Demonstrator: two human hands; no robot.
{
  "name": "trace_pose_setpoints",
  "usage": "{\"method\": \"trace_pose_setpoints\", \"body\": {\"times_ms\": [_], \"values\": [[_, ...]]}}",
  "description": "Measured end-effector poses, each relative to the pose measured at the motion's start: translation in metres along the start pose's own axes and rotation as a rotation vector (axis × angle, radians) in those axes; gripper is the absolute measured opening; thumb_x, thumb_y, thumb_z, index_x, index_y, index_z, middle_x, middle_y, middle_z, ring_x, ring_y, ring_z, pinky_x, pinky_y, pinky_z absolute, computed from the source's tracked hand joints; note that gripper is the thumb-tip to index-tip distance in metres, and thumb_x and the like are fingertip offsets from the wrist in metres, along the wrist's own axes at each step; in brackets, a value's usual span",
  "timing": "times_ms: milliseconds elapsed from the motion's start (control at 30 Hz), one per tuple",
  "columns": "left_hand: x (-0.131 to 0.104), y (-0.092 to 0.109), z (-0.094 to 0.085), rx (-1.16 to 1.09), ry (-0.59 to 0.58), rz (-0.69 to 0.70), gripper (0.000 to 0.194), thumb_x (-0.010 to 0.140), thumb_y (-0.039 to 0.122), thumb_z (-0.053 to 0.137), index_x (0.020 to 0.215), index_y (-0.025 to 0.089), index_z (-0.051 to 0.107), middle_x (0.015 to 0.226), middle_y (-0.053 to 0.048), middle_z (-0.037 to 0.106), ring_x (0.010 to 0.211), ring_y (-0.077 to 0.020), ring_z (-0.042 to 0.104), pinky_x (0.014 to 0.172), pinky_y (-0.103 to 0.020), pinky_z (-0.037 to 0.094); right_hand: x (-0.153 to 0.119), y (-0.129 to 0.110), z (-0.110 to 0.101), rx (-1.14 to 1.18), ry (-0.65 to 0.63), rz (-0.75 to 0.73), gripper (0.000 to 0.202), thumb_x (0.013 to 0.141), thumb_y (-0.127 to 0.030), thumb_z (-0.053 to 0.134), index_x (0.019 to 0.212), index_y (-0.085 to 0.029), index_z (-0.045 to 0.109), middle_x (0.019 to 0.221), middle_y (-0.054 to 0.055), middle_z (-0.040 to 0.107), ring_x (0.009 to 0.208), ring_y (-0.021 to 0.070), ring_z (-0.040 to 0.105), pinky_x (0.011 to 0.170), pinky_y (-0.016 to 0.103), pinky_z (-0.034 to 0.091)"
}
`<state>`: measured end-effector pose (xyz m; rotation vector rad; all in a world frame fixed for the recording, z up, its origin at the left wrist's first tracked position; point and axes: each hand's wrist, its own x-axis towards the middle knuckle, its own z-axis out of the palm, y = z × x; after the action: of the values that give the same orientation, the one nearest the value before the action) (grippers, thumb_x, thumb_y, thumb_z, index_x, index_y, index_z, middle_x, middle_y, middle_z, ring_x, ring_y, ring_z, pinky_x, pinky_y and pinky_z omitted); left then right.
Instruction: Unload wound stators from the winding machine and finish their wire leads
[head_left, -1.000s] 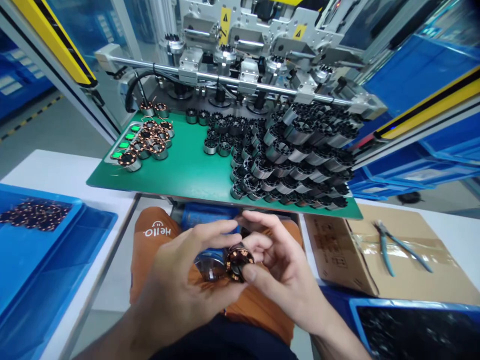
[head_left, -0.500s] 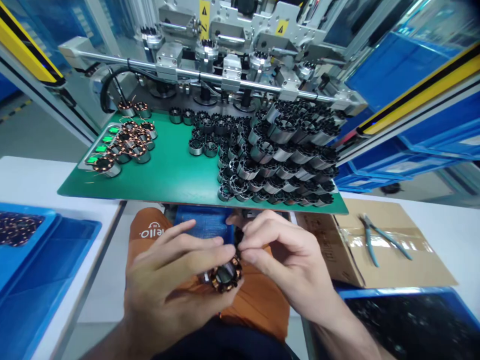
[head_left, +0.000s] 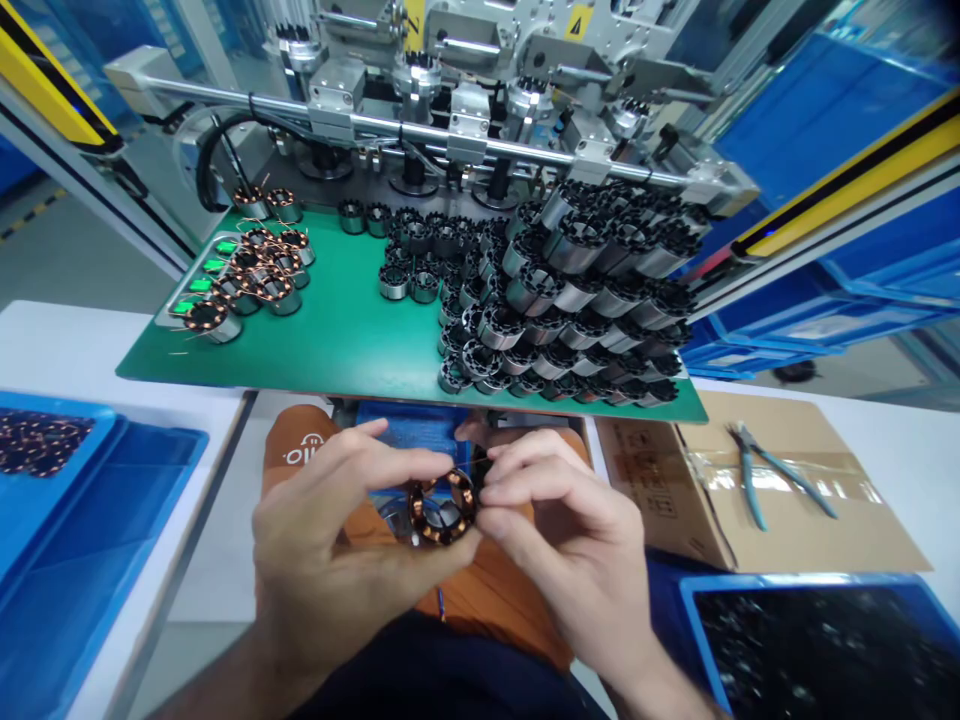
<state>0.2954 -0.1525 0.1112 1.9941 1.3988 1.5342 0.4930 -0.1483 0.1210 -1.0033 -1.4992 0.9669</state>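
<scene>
Over my lap, my left hand (head_left: 337,540) grips a motor stator (head_left: 442,508) wound with copper between thumb and forefinger. The stator's open ring faces up toward me. At its right rim, my right hand (head_left: 562,540) is closed in a pinch. A thin copper wire (head_left: 474,462) runs from the upper right of the stator to those fingertips, which partly hide it. Beyond both hands, several wound stators (head_left: 262,270) with loose wire ends stand on the left of the green board (head_left: 337,350). Many bare stators (head_left: 540,290) are stacked on its right.
A winding machine (head_left: 465,120) spans the back. Cutting pliers (head_left: 776,475) lie on a cardboard box (head_left: 840,440) at right, with a blue bin (head_left: 690,610) of dark parts below. Another blue bin (head_left: 105,430) holds wound parts at left. Yellow-edged posts (head_left: 847,170) flank the board.
The stator in my left hand has risen slightly and turned so more of its ring shows. My left fingers have shifted along its upper rim; my right hand stays pinched beside it.
</scene>
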Motion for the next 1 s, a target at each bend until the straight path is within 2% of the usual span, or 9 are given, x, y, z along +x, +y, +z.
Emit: {"method": "trace_pose_setpoints", "body": {"times_ms": [167, 267, 400, 533, 633, 733, 833, 933, 1000], "values": [[-0.001, 0.002, 0.002, 0.034, 0.009, 0.034, 0.025, 0.105, 0.039, 0.091, 0.116, 0.027, 0.073, 0.100, 0.008, 0.082, 0.093, -0.0111, 0.076, 0.116, -0.027, 0.058, 0.005, -0.001, -0.009, -0.089, -0.055, -0.061, 0.010, 0.102, -0.019, 0.084, 0.098, -0.027, 0.080, 0.094, -0.004, 0.079, 0.095, 0.0119, 0.074, 0.093, 0.026, 0.062], [-0.001, 0.005, 0.005, -0.015, -0.052, 0.016, 0.027, 0.111, 0.044, 0.081, 0.122, 0.023, 0.067, 0.105, 0.003, 0.071, 0.098, -0.0110, 0.068, 0.100, -0.023, 0.058, 0.004, -0.003, -0.010, -0.145, -0.027, -0.126, 0.011, 0.103, -0.016, 0.081, 0.102, -0.027, 0.079, 0.095, -0.004, 0.078, 0.096, 0.0116, 0.073, 0.100, 0.027, 0.060], [-0.001, 0.010, 0.011, -0.081, -0.157, -0.028, 0.018, 0.112, 0.024, 0.063, 0.128, 0.020, 0.056, 0.115, -0.002, 0.059, 0.105, -0.0117, 0.061, 0.094, -0.023, 0.055, 0.003, -0.004, -0.006, -0.149, -0.004, -0.139, 0.012, 0.103, -0.015, 0.082, 0.102, -0.027, 0.079, 0.095, -0.005, 0.079, 0.096, 0.0110, 0.072, 0.102, 0.026, 0.059], [0.000, 0.009, 0.014, -0.051, -0.143, 0.002, 0.023, 0.105, 0.019, 0.065, 0.124, 0.020, 0.054, 0.112, -0.001, 0.056, 0.103, -0.0136, 0.058, 0.095, -0.026, 0.051, -0.001, 0.000, 0.005, 0.013, 0.079, 0.014, 0.010, 0.104, -0.023, 0.084, 0.096, -0.029, 0.081, 0.094, -0.003, 0.078, 0.098, 0.0125, 0.073, 0.093, 0.024, 0.060], [0.000, 0.004, 0.016, 0.020, -0.108, 0.045, 0.021, 0.106, 0.020, 0.067, 0.122, 0.020, 0.054, 0.109, -0.001, 0.056, 0.102, -0.0151, 0.057, 0.095, -0.028, 0.050, -0.009, 0.009, 0.017, 0.329, 0.148, 0.265, 0.006, 0.103, -0.037, 0.088, 0.101, -0.032, 0.088, 0.092, -0.001, 0.079, 0.089, 0.0126, 0.073, 0.082, 0.023, 0.061], [-0.001, -0.001, 0.019, 0.076, -0.063, 0.091, 0.019, 0.114, 0.031, 0.067, 0.123, 0.019, 0.055, 0.109, -0.003, 0.057, 0.102, -0.0178, 0.058, 0.095, -0.032, 0.049, -0.018, 0.017, 0.029, 0.598, 0.116, 0.492, 0.030, 0.091, -0.049, 0.099, 0.119, -0.040, 0.093, 0.098, 0.001, 0.084, 0.086, 0.0119, 0.074, 0.082, 0.023, 0.062], [-0.001, -0.005, 0.019, 0.113, -0.062, 0.064, 0.025, 0.117, 0.042, 0.064, 0.107, 0.021, 0.057, 0.101, -0.003, 0.058, 0.098, -0.0216, 0.058, 0.090, -0.037, 0.047, -0.022, 0.023, 0.035, 0.616, 0.115, 0.557, 0.022, 0.089, -0.051, 0.100, 0.107, -0.040, 0.096, 0.093, 0.000, 0.081, 0.086, 0.0111, 0.070, 0.081, 0.022, 0.059], [0.000, -0.009, 0.019, 0.153, -0.154, 0.000, 0.034, 0.110, 0.040, 0.066, 0.084, 0.025, 0.050, 0.081, -0.001, 0.052, 0.087, -0.0246, 0.058, 0.080, -0.041, 0.040, -0.020, 0.026, 0.036, 0.566, 0.125, 0.579, 0.020, 0.089, -0.054, 0.099, 0.101, -0.038, 0.097, 0.088, 0.001, 0.078, 0.084, 0.0127, 0.066, 0.077, 0.025, 0.055], [0.001, -0.011, 0.020, 0.159, -0.230, -0.015, 0.035, 0.102, 0.036, 0.070, 0.078, 0.027, 0.046, 0.074, -0.001, 0.051, 0.081, -0.0260, 0.058, 0.076, -0.041, 0.039, -0.018, 0.026, 0.035, 0.540, 0.126, 0.590, 0.021, 0.089, -0.055, 0.099, 0.099, -0.037, 0.097, 0.086, 0.002, 0.077, 0.085, 0.0146, 0.066, 0.079, 0.028, 0.056]]}}
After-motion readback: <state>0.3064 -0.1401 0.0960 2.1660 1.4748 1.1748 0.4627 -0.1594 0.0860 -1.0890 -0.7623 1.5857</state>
